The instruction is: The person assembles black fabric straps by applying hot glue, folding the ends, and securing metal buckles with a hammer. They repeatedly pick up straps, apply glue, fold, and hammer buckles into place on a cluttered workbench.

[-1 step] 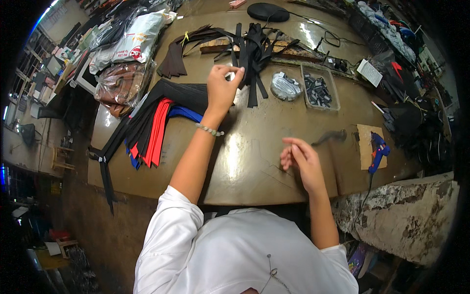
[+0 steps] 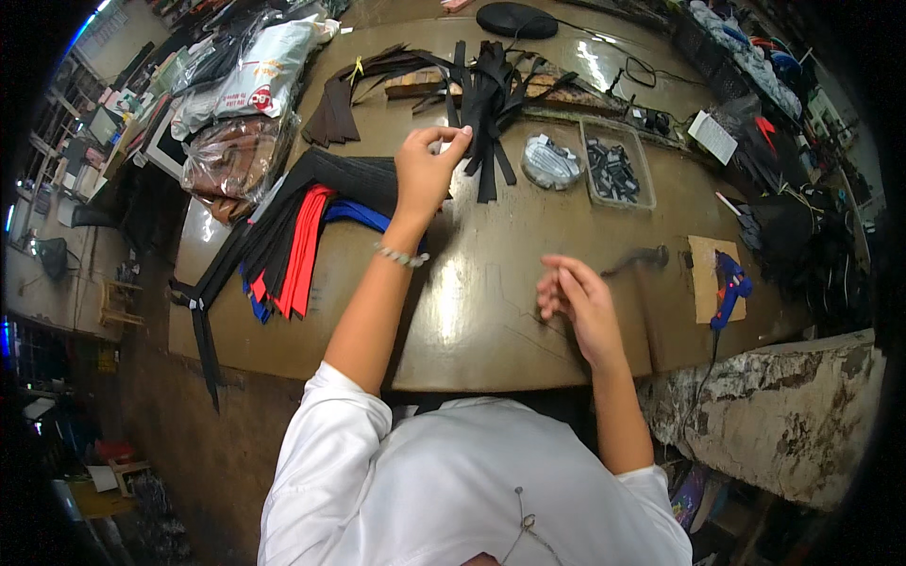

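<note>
My left hand (image 2: 430,177) reaches forward over the table, thumb and forefinger pinched at the edge of a bundle of black straps (image 2: 491,104). The fingertips lie against the dark strap, and exactly how much they grip is hard to see. My right hand (image 2: 583,307) hovers above the bare tabletop, fingers loosely bent and apart, holding nothing. Left of my left forearm lies a fan of black strips (image 2: 351,179) with red strips (image 2: 308,250) and blue strips (image 2: 357,218) among them.
Beyond my right hand stand a round container of grey pieces (image 2: 551,162) and a clear box of black buckles (image 2: 613,170). A blue glue gun (image 2: 730,288) rests on cardboard (image 2: 701,274) at the right. Plastic-wrapped brown goods (image 2: 231,170) sit at the left; dark brown strips (image 2: 332,111) lie farther back.
My left hand has shifted very slightly to the left at the straps. My right hand has risen a touch, its fingers still loose.
</note>
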Demonstrator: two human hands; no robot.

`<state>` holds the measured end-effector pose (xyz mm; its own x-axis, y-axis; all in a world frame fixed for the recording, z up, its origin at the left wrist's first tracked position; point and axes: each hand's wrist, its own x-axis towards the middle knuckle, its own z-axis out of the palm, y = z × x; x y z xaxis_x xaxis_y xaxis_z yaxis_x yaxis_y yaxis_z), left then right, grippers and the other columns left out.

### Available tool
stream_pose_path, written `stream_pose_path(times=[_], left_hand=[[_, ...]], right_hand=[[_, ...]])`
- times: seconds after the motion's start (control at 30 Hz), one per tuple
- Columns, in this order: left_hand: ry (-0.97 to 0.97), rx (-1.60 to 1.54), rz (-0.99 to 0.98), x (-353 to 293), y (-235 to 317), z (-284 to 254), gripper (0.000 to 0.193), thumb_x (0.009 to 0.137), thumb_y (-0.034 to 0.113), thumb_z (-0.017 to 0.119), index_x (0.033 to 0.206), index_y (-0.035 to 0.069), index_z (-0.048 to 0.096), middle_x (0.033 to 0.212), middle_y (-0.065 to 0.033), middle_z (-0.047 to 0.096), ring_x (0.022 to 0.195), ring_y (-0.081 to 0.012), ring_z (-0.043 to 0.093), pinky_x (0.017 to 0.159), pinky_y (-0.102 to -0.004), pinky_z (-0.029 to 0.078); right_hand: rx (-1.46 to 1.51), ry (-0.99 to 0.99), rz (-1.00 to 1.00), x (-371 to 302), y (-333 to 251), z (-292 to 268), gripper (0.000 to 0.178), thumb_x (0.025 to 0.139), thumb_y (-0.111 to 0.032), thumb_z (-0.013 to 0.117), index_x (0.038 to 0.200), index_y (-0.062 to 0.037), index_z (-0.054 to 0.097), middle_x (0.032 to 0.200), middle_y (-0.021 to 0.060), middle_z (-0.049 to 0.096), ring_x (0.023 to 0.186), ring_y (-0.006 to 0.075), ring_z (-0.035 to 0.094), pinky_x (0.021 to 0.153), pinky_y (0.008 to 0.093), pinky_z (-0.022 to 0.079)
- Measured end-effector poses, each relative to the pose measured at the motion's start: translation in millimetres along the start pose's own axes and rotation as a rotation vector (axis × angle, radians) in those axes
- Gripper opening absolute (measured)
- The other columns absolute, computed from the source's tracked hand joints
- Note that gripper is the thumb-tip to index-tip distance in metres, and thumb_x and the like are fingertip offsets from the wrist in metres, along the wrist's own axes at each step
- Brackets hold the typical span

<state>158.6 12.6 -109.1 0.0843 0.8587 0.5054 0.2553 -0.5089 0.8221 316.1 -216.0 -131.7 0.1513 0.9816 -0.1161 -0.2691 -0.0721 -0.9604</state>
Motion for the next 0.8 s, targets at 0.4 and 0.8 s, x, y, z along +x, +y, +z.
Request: stream_pose_path(times=[0.4, 0.8], left_hand=[[-0.484, 0.034, -0.305, -202.2, 67.6, -110.1, 0.013, 0.084, 0.01, 0.076, 0.082, -0.001, 0.071, 0.076, -0.0118, 0.069, 0.066, -0.0166, 0.064, 0.06, -0.0284, 0.048], [-0.447, 0.435, 0.142, -229.9, 54.2, -114.0, 0.016, 0.078, 0.024, 0.08, 0.091, 0.016, 0.076, 0.07, -0.0001, 0.054, 0.066, -0.0176, 0.052, 0.06, -0.032, 0.043]], right_hand=[[-0.061, -0.493, 0.168, 132.0, -26.7, 32.9, 0.026, 0.089, -0.016, 0.074, 0.113, -0.0047, 0.068, 0.087, -0.0052, 0.062, 0.057, 0.0, 0.048, 0.047, 0.0145, 0.037], [-0.92, 0.185, -0.452, 183.2, 48.6, 52.5, 0.025, 0.08, -0.017, 0.076, 0.095, 0.0013, 0.071, 0.083, 0.0169, 0.066, 0.076, 0.0333, 0.065, 0.07, 0.0382, 0.051]])
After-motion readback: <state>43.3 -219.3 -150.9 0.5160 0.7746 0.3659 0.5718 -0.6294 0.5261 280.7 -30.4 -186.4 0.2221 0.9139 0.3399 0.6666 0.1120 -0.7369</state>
